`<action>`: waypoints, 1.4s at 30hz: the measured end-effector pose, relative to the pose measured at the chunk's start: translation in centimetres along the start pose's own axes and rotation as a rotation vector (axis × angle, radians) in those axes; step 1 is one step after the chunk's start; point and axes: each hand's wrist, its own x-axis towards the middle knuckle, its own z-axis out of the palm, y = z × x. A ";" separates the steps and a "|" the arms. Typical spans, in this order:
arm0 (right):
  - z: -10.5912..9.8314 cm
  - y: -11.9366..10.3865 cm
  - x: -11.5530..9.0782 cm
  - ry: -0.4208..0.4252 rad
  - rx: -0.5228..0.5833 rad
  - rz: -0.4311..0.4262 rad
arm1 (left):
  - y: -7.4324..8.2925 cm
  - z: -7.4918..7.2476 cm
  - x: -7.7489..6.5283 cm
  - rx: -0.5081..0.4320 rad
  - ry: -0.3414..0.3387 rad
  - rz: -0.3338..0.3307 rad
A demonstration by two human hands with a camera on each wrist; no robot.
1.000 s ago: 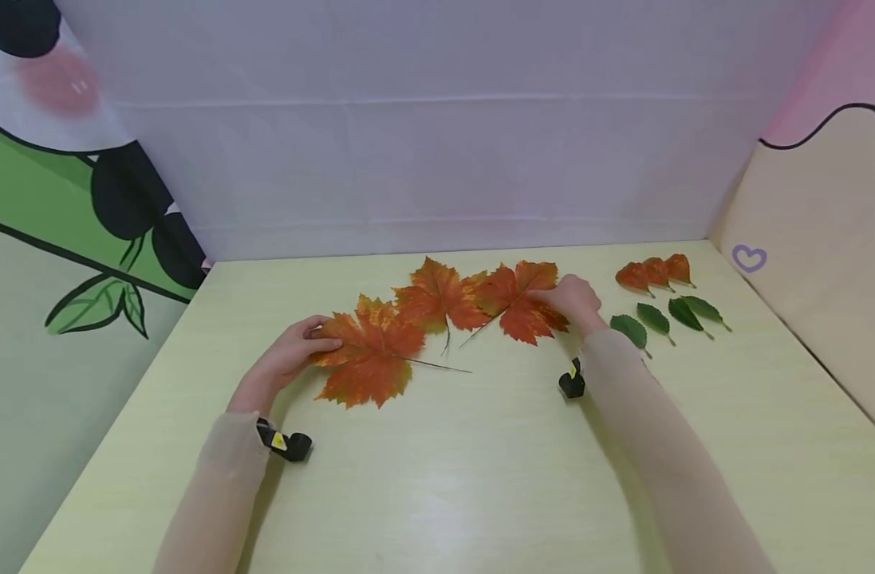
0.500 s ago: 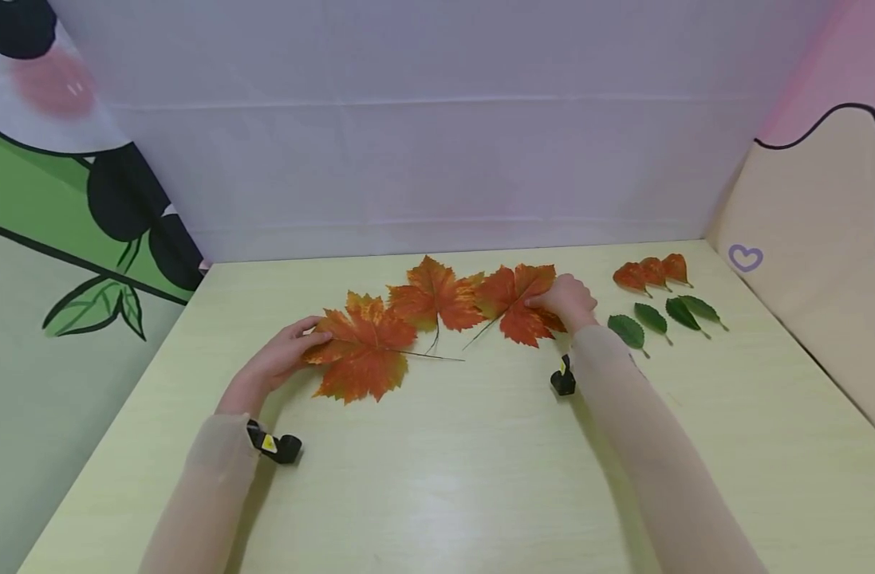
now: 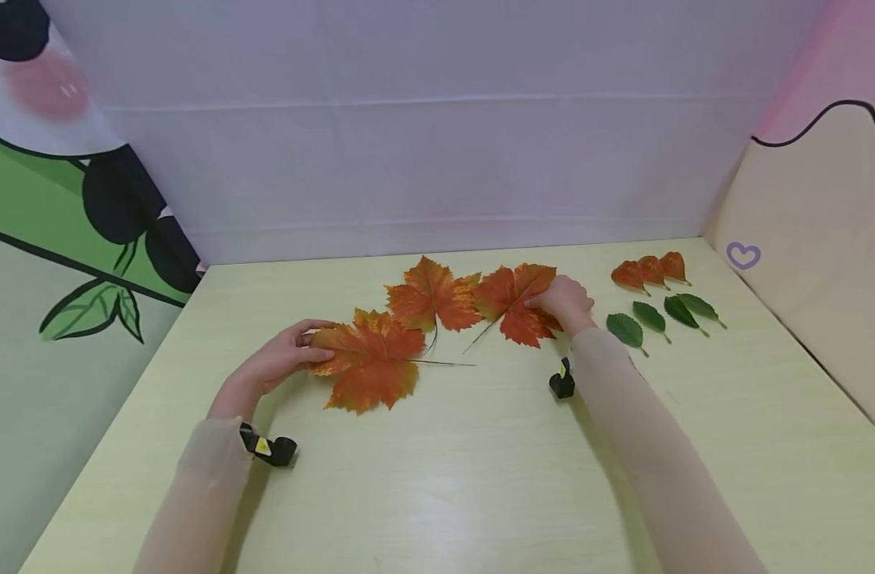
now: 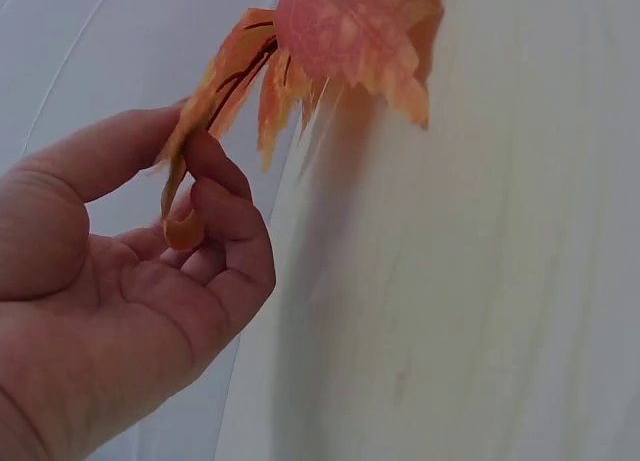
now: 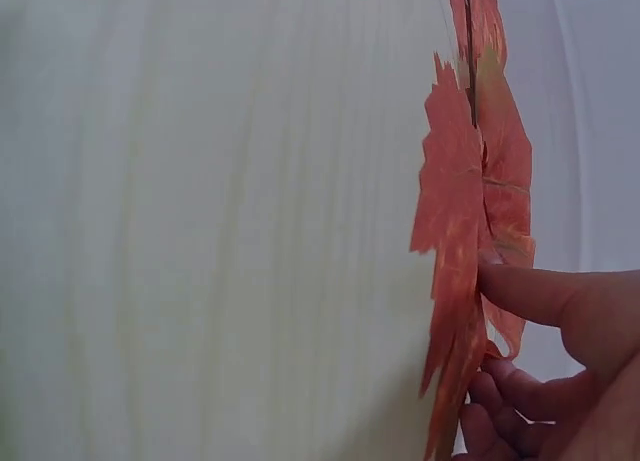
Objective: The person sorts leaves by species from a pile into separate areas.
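Note:
My left hand (image 3: 282, 355) pinches the left edge of a large orange maple leaf (image 3: 376, 363) between thumb and fingers. That leaf's thin stem points right, and the left wrist view shows its edge (image 4: 205, 111) held between thumb and curled fingers. At the right, my right hand (image 3: 565, 303) pinches another orange-red maple leaf (image 3: 512, 299), whose stem slants down to the left. The right wrist view shows the thumb on this leaf (image 5: 460, 211), fingers behind it. Between the two lies a third maple leaf (image 3: 433, 295), overlapped at its sides by its neighbours in the head view.
At the back right of the pale table (image 3: 423, 494) lie a row of small orange-brown leaves (image 3: 629, 275) and, in front, several green leaves (image 3: 625, 328). A pale cloth (image 3: 437, 175) hangs along the back edge; printed panels stand at both sides.
The left hand has shifted slightly left, and the leaf it holds first swung left, then tipped back right and down. The right hand and its leaf have hardly moved.

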 end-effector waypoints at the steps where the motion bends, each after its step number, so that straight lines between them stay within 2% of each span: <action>1: 0.0 0.0 0.0 -0.002 0.000 0.001 | 0.0 0.0 0.0 -0.010 0.001 0.010; 3: 0.0 0.0 -0.1 -0.003 0.006 0.000 | -0.1 -0.1 0.0 -0.047 0.012 0.023; 5: 0.0 -0.1 -0.1 -0.006 0.025 -0.005 | -0.2 -0.1 0.0 -0.123 0.026 0.032; 10: 0.5 0.0 -0.5 -0.009 0.125 -0.021 | -0.5 -0.4 -0.4 -0.443 0.052 0.056; 13: 1.4 0.3 -0.6 -0.021 0.248 -0.027 | -0.4 -0.7 -1.1 -0.629 0.052 0.076; 15: 2.1 0.6 -0.7 -0.035 0.349 -0.027 | -0.2 -0.9 -1.6 -0.713 0.050 0.079; 19: 2.9 0.9 -1.0 -0.018 0.532 -0.018 | 0.7 -1.7 -1.8 -0.793 0.077 0.053; 23: 2.9 1.1 -1.2 0.031 0.618 0.006 | 2.0 -2.7 -0.8 -0.804 0.157 -0.012; 28: 2.4 1.1 -1.5 0.066 0.638 0.003 | 3.4 -4.3 0.8 -0.675 0.212 -0.119; 31: 2.2 0.9 -1.4 0.064 0.648 -0.002 | 4.0 -5.1 1.6 -0.507 0.191 -0.158; 33: 2.2 0.8 -1.3 0.055 0.664 0.002 | 4.2 -5.5 2.1 -0.382 0.189 -0.161; 35: 2.2 0.7 -1.1 0.045 0.682 0.007 | 4.5 -5.9 2.6 -0.253 0.208 -0.160; 38: 2.1 0.5 -1.0 0.035 0.708 0.018 | 5.0 -6.2 3.2 -0.074 0.272 -0.171; 42: 2.2 0.3 -0.9 0.036 0.718 0.022 | 5.3 -7.1 3.7 0.104 0.327 -0.199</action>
